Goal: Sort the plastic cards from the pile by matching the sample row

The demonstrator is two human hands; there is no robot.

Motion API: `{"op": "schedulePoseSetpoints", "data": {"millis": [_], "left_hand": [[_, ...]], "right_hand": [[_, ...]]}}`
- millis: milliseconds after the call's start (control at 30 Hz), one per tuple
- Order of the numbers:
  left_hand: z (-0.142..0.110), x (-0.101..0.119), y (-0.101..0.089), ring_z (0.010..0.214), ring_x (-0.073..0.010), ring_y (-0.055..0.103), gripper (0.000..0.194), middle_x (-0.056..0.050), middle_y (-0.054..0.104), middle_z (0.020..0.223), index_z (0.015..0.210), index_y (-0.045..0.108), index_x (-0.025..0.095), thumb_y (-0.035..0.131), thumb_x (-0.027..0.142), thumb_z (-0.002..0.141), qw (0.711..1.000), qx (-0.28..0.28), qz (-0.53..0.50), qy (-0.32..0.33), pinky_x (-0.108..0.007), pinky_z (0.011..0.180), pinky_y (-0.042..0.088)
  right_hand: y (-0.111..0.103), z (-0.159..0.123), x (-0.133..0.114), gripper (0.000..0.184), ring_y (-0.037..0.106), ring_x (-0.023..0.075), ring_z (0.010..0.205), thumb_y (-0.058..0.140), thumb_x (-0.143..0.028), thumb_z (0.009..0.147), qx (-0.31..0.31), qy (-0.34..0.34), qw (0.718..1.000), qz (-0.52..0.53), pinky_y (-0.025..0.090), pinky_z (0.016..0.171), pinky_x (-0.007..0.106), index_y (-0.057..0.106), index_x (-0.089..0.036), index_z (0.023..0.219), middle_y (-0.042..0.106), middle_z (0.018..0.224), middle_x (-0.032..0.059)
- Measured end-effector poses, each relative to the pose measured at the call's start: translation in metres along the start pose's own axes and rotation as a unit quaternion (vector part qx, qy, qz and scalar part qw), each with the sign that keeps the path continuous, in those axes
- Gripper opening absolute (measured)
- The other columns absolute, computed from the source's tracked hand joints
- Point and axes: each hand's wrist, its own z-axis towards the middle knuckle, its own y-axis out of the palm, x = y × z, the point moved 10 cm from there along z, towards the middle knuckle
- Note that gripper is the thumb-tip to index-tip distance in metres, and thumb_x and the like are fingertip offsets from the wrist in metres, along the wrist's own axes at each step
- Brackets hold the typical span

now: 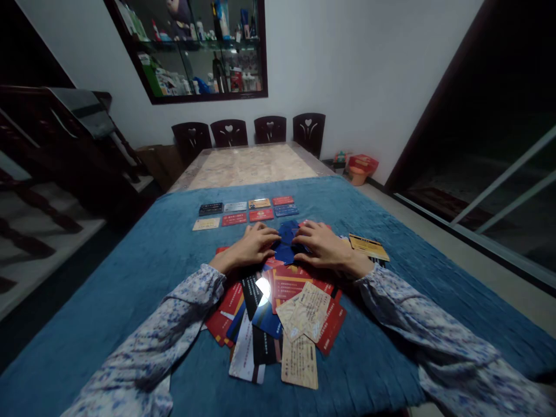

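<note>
While left hand (pixel 259 240) and right hand (pixel 320 243) bracket the blue cards (pixel 286 234), both half-curled, firm grip can't be told. Loose pile (pixel 293 288) nearer the body, on the cloth-covered bench (pixel 260 163). A dragged sleeve (pixel 186 310) could scatter its overlaps; a forward push might skew the card rows (pixel 235 219) beyond.

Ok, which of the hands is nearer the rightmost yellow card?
Right. The right hand is left of the yellow card; the left hand is farther left, across the blue cards.

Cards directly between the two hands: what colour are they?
The cards there are mostly deep blue, best seen in the head view.
</note>
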Motion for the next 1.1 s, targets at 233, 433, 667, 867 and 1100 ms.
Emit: {"op": "schedulePoseSetpoints", "data": {"millis": [233,433,667,867,1100], "left_hand": [[0.0,0.002,0.005,0.134,-0.0311,0.044,0.04,-0.007,0.063,0.145,0.133,0.068,0.029,0.065,0.025,0.093,1.0,-0.019,-0.003,0.0,-0.054,0.112,0.035],[0.0,0.001,0.007,0.134,-0.0298,0.043,0.036,-0.008,0.065,0.143,0.131,0.069,0.028,0.063,0.027,0.096,1.0,-0.029,0.004,0.007,-0.052,0.111,0.035],[0.0,0.002,0.004,0.131,-0.0299,0.044,0.032,-0.008,0.068,0.137,0.126,0.071,0.024,0.065,0.025,0.094,1.0,-0.024,-0.011,0.014,-0.053,0.112,0.034],[-0.002,0.004,-0.001,0.127,-0.0293,0.046,0.029,-0.008,0.071,0.13,0.121,0.073,0.022,0.067,0.024,0.093,0.999,-0.012,-0.04,0.029,-0.051,0.112,0.036],[-0.001,0.001,-0.007,0.115,-0.0254,0.055,0.026,-0.008,0.074,0.109,0.114,0.076,0.022,0.066,0.019,0.09,0.997,0.02,-0.06,0.046,-0.042,0.103,0.047]], "right_hand": [[0.0,-0.002,-0.009,0.043,0.053,0.0337,0.118,0.067,-0.054,0.091,-0.021,-0.006,1.0,0.0,0.04,0.103,0.051,0.076,-0.02,0.116,0.07,0.118,0.0158],[0.002,-0.003,-0.011,0.047,0.053,0.0343,0.117,0.069,-0.055,0.089,-0.03,-0.014,0.999,-0.001,0.04,0.103,0.054,0.076,-0.019,0.118,0.07,0.119,0.0166],[0.002,-0.002,-0.013,0.039,0.054,0.0323,0.115,0.064,-0.045,0.092,-0.03,-0.036,0.999,-0.012,0.04,0.105,0.052,0.076,-0.017,0.116,0.071,0.115,0.0162],[-0.005,-0.002,-0.019,0.032,0.058,0.0295,0.104,0.058,-0.038,0.096,-0.005,-0.072,0.997,0.0,0.04,0.103,0.053,0.078,-0.017,0.11,0.075,0.105,0.0147],[-0.014,-0.003,-0.018,0.029,0.058,0.0249,0.091,0.052,-0.031,0.1,0.073,-0.094,0.993,-0.006,0.044,0.092,0.044,0.079,-0.02,0.098,0.076,0.09,0.0116]]}}
